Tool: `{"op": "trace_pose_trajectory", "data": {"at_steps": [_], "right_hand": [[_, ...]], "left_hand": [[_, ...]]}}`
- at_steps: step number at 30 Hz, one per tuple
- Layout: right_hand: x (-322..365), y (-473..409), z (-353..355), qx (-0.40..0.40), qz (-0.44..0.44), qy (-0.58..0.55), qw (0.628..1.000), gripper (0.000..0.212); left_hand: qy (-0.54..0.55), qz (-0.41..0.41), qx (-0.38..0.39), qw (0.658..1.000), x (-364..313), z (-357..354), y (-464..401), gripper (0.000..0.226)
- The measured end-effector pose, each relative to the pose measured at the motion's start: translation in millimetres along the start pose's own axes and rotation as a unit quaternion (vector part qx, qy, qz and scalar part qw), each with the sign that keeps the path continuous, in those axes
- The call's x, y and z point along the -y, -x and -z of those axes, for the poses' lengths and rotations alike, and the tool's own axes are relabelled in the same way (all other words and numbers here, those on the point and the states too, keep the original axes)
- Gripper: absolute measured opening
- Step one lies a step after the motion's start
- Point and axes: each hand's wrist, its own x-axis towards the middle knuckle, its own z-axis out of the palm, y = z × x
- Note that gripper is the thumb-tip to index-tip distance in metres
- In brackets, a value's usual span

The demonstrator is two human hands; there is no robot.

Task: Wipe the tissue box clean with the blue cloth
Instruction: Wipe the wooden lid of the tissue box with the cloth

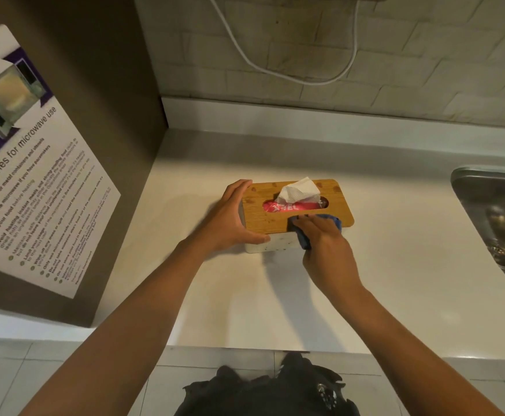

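Risk, lid: the flat bamboo lid could be shifted or lifted off the white base if the cloth is dragged hard along its near edge; how firmly the lid is seated cannot be told.
Risk, box sliding: the rectangular tissue box with white base and bamboo top could be pushed toward the back edge of the pale counter if the bracing grip is relaxed.
Risk, tissue: the white tissue standing out of the oval slot could be snagged and pulled out if the cloth is swept over the opening.
Risk, missed areas: the far and right faces are hidden from view, so they are judged easy to skip.
Left hand: spread and wrapped round the box's left end, fingers on the far corner, thumb on the near face.
Right hand: fingers closed over the crumpled blue cloth, which is pressed on the lid's near edge and hangs down the front face.
Box position: mid-counter, well apart from the steel sink at the right edge.
Box appearance: wood grain with small dark specks; red packaging is seen inside the slot.
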Motion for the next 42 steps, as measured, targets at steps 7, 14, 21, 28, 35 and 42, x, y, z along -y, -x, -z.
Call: {"op": "trace_pose_trajectory", "data": {"at_steps": [7,14,21,28,35,42], "right_hand": [[26.0,-15.9,-6.8,-0.029,-0.010,0.006,1.000,0.028],[3.5,0.9,-0.3,-0.010,0.010,-0.013,1.000,0.037],[20.4,-15.5,-9.2,-0.010,-0.007,0.002,1.000,0.025],[7.7,-2.7,-2.0,-0.012,0.009,-0.013,1.000,0.028],[40.4,-5.9,-13.0,-0.030,0.031,-0.012,0.999,0.033],[8.4,-2.3,-4.8,-0.026,-0.006,-0.010,1.000,0.034]], "left_hand": [[0.002,-0.003,-0.007,1.000,-0.1,-1.8,-0.1,0.126],[0.011,-0.002,-0.004,1.000,0.5,-1.3,1.4,0.126],[0.011,-0.002,0.002,1.000,-1.0,-0.8,0.9,0.127],[0.003,-0.006,0.000,1.000,0.9,-1.0,-0.1,0.128],[-0.002,-0.018,-0.007,1.000,2.8,-2.2,-1.8,0.128],[-0.004,-0.011,-0.002,1.000,0.0,-2.1,-0.6,0.129]]}}
